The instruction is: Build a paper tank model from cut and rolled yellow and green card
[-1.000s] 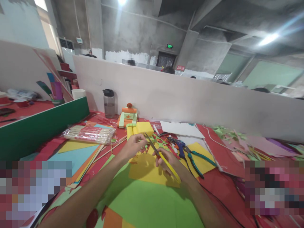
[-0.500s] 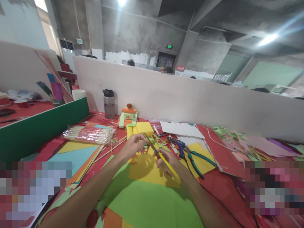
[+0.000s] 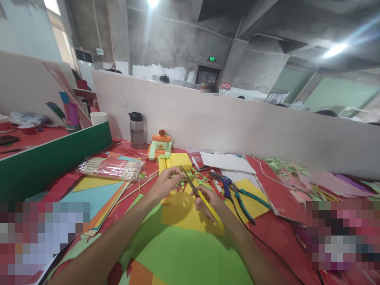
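Scissors [image 3: 204, 200] are in the R hand [image 3: 213, 198], over the yellow sheet [image 3: 190, 217], blades aimed up & left, tip by the L hand [image 3: 168, 180]. R grip: fingers wrapped round the yellow handles; can't tell if the blades are parted. L grip: thumb & fingertips drawn in close to the tip; can't tell if they pinch a small pc or nothing.

Progress, my read: mid-cutting. Done: cut scraps [image 3: 204, 179] lie just beyond the hands; yellow box [image 3: 181, 160] looks formed; orange/green model [image 3: 160, 146] behind it stands assembled, star on front. Left: prob. more small pcs to trim & fix on; yellow sheet & green sheet [image 3: 192, 253] under it have big uncut areas. Exact count n/a.

R side: glue gun [image 3: 226, 185] lying down, pliers [image 3: 241, 204] next to it, neither in hand. White board [image 3: 227, 161] flat behind them.

L side: bagged sticks [image 3: 109, 168], blue sheet [image 3: 95, 198] in a paper stack. Bottle [image 3: 137, 132] upright at back, nr the partition [image 3: 237, 122].
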Available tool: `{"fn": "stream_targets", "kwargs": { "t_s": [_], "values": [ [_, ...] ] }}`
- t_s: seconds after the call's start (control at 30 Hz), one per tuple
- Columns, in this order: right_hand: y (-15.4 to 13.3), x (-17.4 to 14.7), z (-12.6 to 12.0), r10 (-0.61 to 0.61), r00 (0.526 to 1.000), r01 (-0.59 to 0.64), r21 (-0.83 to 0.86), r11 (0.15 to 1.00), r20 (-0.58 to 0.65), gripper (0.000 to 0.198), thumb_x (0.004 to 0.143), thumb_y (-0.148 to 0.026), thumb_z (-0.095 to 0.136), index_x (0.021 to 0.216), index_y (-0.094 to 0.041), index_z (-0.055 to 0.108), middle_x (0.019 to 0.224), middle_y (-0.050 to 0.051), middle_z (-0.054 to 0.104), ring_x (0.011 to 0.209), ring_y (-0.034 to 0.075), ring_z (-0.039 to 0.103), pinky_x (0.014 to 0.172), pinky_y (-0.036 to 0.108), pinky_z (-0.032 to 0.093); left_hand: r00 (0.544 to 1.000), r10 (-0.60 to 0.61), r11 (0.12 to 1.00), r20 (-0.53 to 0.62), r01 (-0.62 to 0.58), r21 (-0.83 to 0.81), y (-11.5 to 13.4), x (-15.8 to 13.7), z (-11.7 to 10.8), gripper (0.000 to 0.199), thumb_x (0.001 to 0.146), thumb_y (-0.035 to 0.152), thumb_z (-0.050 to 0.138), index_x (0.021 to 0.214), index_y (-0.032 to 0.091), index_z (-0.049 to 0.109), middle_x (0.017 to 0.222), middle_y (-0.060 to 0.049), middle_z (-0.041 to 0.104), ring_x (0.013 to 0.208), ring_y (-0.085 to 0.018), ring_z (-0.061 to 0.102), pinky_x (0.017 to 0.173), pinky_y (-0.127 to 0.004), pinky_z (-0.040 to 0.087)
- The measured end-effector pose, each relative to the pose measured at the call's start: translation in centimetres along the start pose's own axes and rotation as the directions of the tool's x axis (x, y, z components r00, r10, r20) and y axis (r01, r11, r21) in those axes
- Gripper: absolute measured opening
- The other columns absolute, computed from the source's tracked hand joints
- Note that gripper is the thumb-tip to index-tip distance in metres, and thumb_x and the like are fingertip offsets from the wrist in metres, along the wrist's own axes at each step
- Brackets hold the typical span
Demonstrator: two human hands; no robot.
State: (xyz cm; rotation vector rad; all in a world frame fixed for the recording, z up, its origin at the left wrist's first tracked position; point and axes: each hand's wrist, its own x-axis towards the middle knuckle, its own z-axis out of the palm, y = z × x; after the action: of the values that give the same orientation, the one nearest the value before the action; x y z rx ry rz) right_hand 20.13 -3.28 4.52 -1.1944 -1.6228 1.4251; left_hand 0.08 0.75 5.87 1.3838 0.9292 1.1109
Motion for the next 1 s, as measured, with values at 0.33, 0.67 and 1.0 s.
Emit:
{"fn": "stream_targets", "kwargs": {
  "t_s": [0.33,0.67,1.0],
  "values": [
    [-0.3,0.0,0.4,-0.026,0.999,0.026,-0.015,1.0,-0.03,0.039,0.075,-0.051,0.071,0.092,-0.019,0.058,0.059,-0.005,0.057,0.035,0.004,0.038,0.034,0.017,0.028,1.0,0.017,0.999,0.003,-0.017,-0.048,-0.2,0.0,0.0,0.021,0.08,0.037,0.063,0.074,0.017,0.056,0.059,0.005,0.057,0.049,-0.009,0.052,0.051,-0.021,0.04],
    [0.0,-0.1,0.4,-0.015,1.0,0.015,-0.018,1.0,-0.018,0.053,0.075,-0.065,0.068,0.099,-0.018,0.058,0.06,-0.005,0.057,0.032,0.004,0.035,0.031,0.017,0.029,1.0,0.0,0.999,0.0,0.0,-0.054,0.2,-0.3,0.1,0.025,0.078,0.04,0.065,0.073,0.018,0.053,0.058,0.006,0.054,0.05,-0.009,0.053,0.052,-0.021,0.042],
    [0.1,-0.4,0.5,-0.031,1.0,0.031,0.068,0.997,-0.006,0.06,0.075,-0.071,0.063,0.105,-0.02,0.055,0.064,-0.005,0.057,0.033,0.003,0.033,0.028,0.015,0.031,0.997,0.054,0.996,0.049,-0.057,0.063,1.0,-0.7,0.2,0.032,0.08,0.048,0.065,0.076,0.017,0.06,0.064,0.003,0.057,0.055,-0.01,0.054,0.055,-0.022,0.042]
  ]
}}
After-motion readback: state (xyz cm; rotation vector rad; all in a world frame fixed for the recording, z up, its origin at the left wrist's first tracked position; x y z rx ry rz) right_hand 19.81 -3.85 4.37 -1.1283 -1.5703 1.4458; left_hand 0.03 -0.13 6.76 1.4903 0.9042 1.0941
